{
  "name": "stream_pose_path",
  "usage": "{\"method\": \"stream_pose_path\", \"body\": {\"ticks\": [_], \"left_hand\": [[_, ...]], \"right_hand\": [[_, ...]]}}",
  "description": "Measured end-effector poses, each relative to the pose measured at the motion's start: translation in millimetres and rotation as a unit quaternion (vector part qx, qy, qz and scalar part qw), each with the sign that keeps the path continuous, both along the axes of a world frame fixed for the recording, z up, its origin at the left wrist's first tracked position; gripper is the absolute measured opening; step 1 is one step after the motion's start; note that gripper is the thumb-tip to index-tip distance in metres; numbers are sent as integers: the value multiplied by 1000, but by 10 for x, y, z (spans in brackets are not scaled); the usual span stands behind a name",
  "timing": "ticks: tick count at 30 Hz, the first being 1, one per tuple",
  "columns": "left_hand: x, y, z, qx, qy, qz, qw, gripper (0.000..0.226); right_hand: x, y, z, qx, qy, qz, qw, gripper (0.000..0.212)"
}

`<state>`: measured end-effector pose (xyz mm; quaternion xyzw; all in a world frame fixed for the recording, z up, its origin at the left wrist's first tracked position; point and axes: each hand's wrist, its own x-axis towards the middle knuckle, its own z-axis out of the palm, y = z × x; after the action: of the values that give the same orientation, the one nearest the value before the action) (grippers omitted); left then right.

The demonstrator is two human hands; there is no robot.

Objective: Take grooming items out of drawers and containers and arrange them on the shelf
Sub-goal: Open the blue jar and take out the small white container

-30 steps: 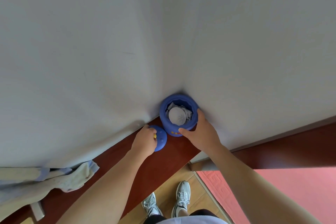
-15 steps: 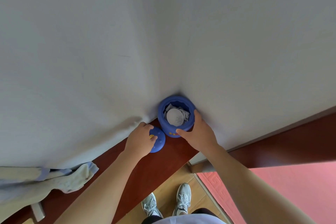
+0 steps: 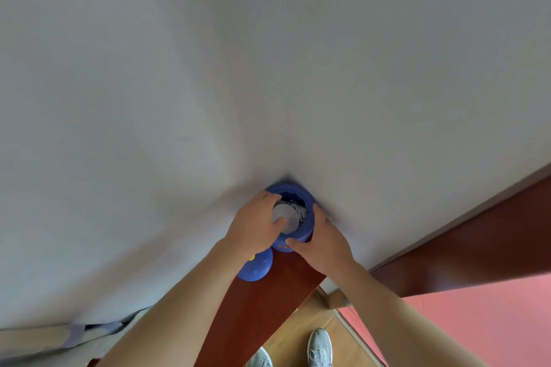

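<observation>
Left hand is in. Its fingers curl over the rim, pinching a white disc, thumb flat on its face. The blue jar around them sits in the wall corner. Right hand wraps the jar's side, thumb in front. Just below the left wrist, the blue lid lies on the red-brown shelf.

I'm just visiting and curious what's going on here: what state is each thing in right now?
blue container: open, upright on the wooden shelf.
blue lid: off, lying beside the container.
white round item: inside the container, near its top.
left hand: reaching in, pinching the white round item.
right hand: gripping the container's side.
</observation>
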<state>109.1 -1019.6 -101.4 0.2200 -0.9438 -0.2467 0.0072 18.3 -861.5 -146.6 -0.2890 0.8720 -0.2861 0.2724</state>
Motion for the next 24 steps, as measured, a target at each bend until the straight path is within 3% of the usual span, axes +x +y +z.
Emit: {"method": "stream_pose_path", "body": {"ticks": [9, 20, 24], "left_hand": [[-457, -1, -115, -13, -141, -16, 990, 45], [-619, 32, -256, 37, -181, -8, 983, 8], [-616, 19, -275, 46, -166, 1, 985, 7]], "right_hand": [[-16, -2, 1, 2, -5, -5, 1000, 108], [-34, 8, -32, -16, -10, -16, 1000, 108], [-37, 13, -36, -19, -12, -18, 1000, 108]]}}
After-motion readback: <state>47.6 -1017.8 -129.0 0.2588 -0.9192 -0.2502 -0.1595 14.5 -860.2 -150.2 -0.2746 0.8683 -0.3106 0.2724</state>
